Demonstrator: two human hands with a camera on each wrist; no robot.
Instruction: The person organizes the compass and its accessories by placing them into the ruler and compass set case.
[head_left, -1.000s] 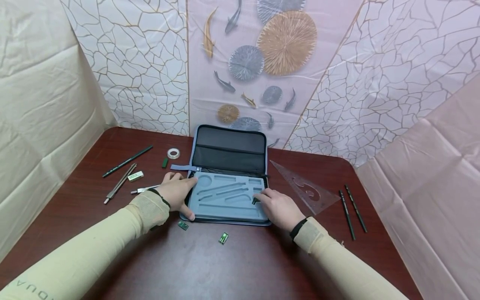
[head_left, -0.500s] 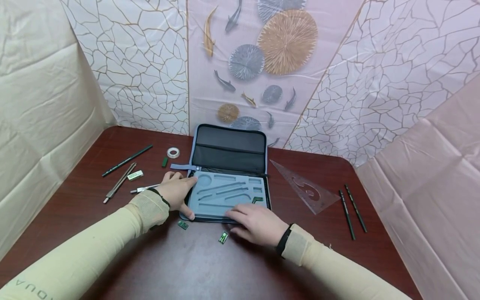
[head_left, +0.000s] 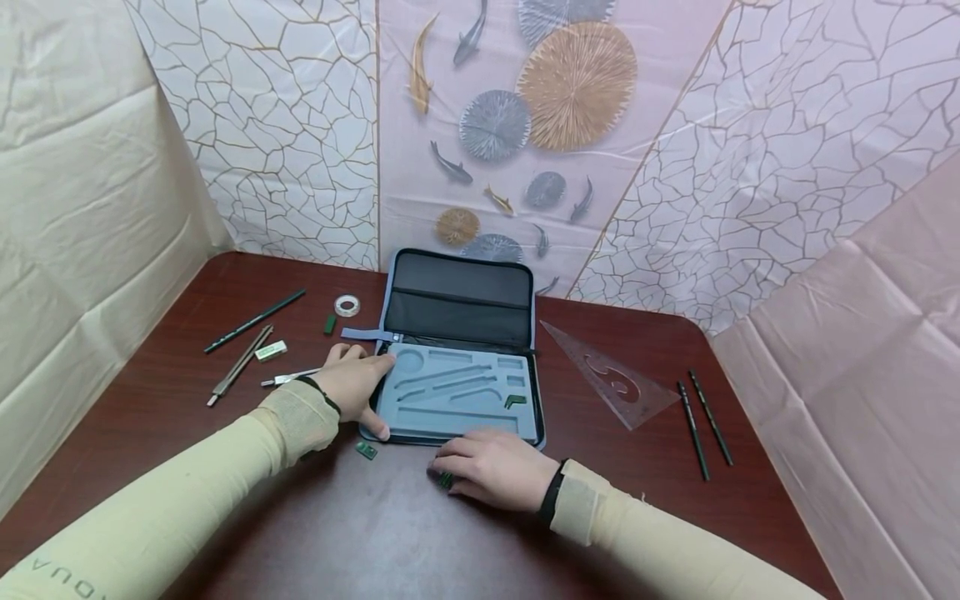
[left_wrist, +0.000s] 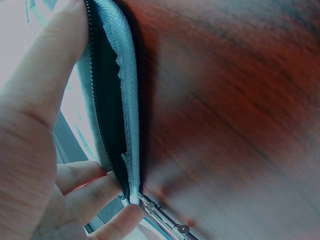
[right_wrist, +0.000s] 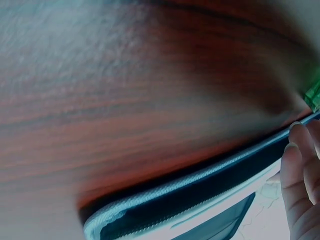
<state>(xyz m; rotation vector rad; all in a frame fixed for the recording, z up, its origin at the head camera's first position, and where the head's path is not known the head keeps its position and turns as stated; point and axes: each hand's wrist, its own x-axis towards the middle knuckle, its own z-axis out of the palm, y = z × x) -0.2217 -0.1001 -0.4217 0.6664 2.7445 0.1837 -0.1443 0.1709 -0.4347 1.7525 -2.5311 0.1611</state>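
Green piece: the small green piece [head_left: 446, 480] lay on the table [head_left: 315, 533], just in front of the near edge of the open case [head_left: 457, 400], and the fingers of the right hand covered most of it.
Right hand: the right hand [head_left: 491, 469] lay palm down on the table with its fingertips on the green piece; the fingers were a little bent, and it could not be told if they pinched the piece or only touched it.
Relation: the piece lay at the tips of the right hand, to the left of its palm; the right hand was clearly nearer to it than the left one. Its long axis could not be read, because too little of it showed.
Left hand: the left hand [head_left: 352, 385] gripped the left edge of the case, the thumb on the near corner and the fingers curled over the zipper rim.
Case: it lay open with the grey foam tray toward the person and the black lid toward the wall; a dark green part [head_left: 514, 401] sat in a recess at the right of the tray.
Second green piece: another small one [head_left: 366, 450] lay on the table near the left hand, apart from the case.
Other things: a clear set square [head_left: 611, 379] lay to the right of the case and a tape roll [head_left: 347, 306] to the left.
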